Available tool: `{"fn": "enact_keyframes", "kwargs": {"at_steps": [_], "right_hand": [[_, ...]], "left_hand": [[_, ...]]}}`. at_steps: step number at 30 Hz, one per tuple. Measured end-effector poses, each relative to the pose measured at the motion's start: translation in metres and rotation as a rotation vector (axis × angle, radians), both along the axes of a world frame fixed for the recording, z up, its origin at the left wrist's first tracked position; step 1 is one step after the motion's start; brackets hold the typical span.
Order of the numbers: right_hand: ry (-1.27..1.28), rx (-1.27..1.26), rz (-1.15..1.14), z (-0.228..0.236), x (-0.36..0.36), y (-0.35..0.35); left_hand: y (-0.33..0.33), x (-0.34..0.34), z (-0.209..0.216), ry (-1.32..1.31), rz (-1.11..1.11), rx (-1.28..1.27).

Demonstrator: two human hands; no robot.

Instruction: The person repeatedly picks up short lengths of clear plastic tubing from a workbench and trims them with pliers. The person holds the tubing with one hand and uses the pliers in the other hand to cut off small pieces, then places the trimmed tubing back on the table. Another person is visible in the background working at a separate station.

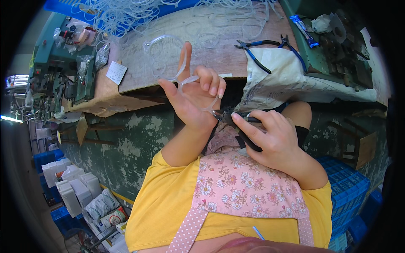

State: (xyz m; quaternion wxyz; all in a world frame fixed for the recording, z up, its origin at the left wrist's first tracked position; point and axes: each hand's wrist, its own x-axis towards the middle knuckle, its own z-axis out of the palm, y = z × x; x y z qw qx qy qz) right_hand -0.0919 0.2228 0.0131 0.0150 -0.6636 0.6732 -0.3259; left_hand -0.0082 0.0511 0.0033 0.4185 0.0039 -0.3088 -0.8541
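My left hand [192,90] is raised over the front edge of the table, its middle, ring and little fingers curled round clear plastic tubing [165,79]. Its index finger and thumb are spread apart. One part of the tubing rises in a round loop past the index finger, and another end hangs down near my left wrist. My right hand [272,133] grips black-handled pliers [249,141] in front of my apron. The jaws of the pliers are at the hanging tube end, where a small shiny piece shows; whether they bite on it I cannot tell.
Tangled clear tubes [122,17] spill from a blue tray [173,7] at the back. Two blue-handled pliers [257,55] lie at the right, partly on a white cloth sack [270,80]. Green machines [63,80] flank the table; a paper slip [116,72] lies left.
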Motion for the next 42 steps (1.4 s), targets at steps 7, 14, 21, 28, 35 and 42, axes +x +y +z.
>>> {"fn": "enact_keyframes", "kwargs": {"at_steps": [7, 14, 21, 28, 35, 42], "right_hand": [[-0.015, 0.060, 0.040, 0.002, -0.007, 0.003], [-0.294, 0.018, 0.115, 0.011, -0.016, 0.012], [-0.259, 0.090, 0.201, 0.002, -0.003, 0.007], [-0.289, 0.079, 0.107, -0.004, -0.011, 0.011], [-0.382, 0.050, 0.037, -0.006, -0.013, -0.002], [-0.116, 0.042, 0.029, -0.003, 0.000, -0.003]], "left_hand": [[-0.006, 0.006, -0.016, -0.004, -0.122, -0.047], [-0.060, 0.044, -0.026, -0.996, 0.008, -1.420], [-0.189, 0.046, -0.057, -2.116, 0.778, -1.377], [-0.184, 0.048, -0.043, -1.636, 0.459, -0.648], [-0.083, 0.025, -0.030, -0.462, 0.111, -0.063], [-0.020, 0.007, 0.002, -0.213, -0.023, 0.045]]}}
